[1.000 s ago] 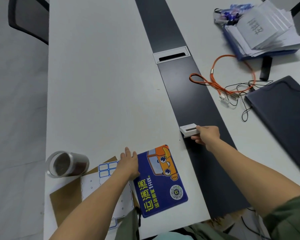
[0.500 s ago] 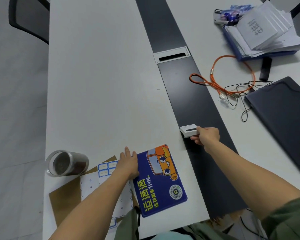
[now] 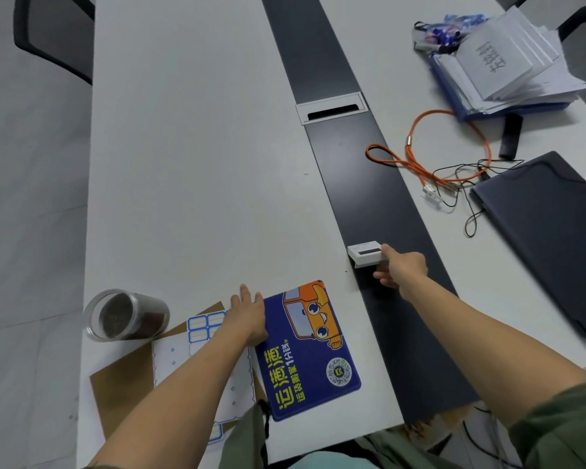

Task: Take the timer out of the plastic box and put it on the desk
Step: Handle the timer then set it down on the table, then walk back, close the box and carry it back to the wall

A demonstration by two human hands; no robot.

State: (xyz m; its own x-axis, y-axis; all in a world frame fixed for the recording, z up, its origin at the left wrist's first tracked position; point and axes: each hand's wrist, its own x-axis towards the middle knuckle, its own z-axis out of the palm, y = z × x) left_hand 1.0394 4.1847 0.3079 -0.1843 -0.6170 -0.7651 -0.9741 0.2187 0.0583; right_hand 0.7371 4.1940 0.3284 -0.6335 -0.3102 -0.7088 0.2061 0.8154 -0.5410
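The timer (image 3: 365,254) is a small white block with a dark display slot. It sits at the left edge of the desk's dark centre strip (image 3: 386,184). My right hand (image 3: 401,269) grips its right end, index finger on top and thumb lower down. A clear round plastic box (image 3: 126,314) with a dark inside lies on its side at the desk's near left. My left hand (image 3: 247,318) rests flat and empty, fingers apart, between a label sheet (image 3: 203,360) and a blue cartoon mat (image 3: 307,350).
Brown card (image 3: 122,390) lies under the label sheet. An orange cable loop (image 3: 430,157), thin black wires, a closed dark laptop (image 3: 552,238) and a paper stack on a blue folder (image 3: 508,59) fill the right side. A cable port (image 3: 332,108) sits in the strip. A black chair (image 3: 53,35) stands far left.
Almost nothing: my right hand and the timer have held their place on the strip, and my left hand has stayed flat.
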